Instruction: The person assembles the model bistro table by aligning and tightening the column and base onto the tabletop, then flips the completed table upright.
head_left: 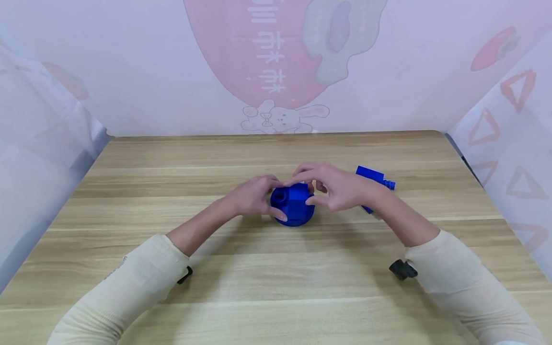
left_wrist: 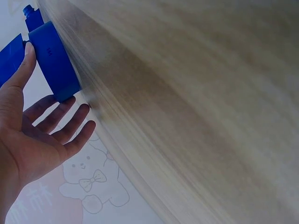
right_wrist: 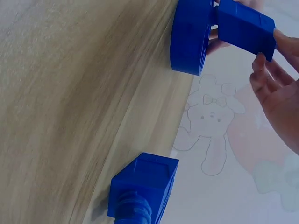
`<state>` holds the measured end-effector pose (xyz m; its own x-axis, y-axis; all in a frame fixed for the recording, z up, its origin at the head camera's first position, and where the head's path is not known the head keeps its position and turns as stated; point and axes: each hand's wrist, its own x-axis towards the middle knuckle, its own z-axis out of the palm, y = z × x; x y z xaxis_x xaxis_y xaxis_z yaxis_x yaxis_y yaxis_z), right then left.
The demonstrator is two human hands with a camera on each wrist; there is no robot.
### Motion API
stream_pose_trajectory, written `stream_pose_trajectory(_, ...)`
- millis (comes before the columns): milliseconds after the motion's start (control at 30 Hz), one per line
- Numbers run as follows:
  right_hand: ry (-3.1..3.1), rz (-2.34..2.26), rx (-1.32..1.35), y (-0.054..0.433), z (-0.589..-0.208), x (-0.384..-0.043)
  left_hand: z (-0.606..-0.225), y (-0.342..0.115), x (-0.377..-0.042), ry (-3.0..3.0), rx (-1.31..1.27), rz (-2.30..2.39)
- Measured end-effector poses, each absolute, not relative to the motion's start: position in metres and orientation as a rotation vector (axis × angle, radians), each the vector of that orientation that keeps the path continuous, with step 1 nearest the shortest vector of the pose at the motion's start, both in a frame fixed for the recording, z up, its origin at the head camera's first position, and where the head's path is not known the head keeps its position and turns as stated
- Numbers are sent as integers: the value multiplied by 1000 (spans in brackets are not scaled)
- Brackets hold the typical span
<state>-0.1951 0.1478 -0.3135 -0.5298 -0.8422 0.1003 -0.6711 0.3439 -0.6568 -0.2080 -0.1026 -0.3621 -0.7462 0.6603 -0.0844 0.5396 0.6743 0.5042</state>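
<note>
A round blue plastic base (head_left: 295,222) stands on the table in front of the person. My left hand (head_left: 255,196) grips its left side, with the thumb at the near edge and the fingertips round the far side. In the left wrist view the thumb lies near the gap between the base (left_wrist: 55,60) and a blue block. That angular blue block (right_wrist: 245,29) sits over the base, joined by a narrow neck in the right wrist view. My right hand (head_left: 338,188) pinches the block's outer end between thumb and fingers. A round socket (head_left: 279,196) shows beside the block.
Another blue block (head_left: 369,173) with a threaded stub (head_left: 389,184) lies on the wooden table (head_left: 267,287), partly hidden behind the right forearm. A printed pale backdrop (head_left: 151,86) rises along the table's far edge, with white sheets at both sides.
</note>
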Motion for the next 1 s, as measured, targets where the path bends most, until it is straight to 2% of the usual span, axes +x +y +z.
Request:
stream_pose_trajectory(233,2509,-978,-1276,147,-315,-197,-362,-103,-208,2644,986,627)
stream_pose_trajectory(533,2612,-917,-1352,141,-322,-195,-362,-102,-207,2644,973,632)
stream_pose_trajectory(1000,2246,-1003,-1341,161,-320,-197,-362,-103,-209,2609,970,611)
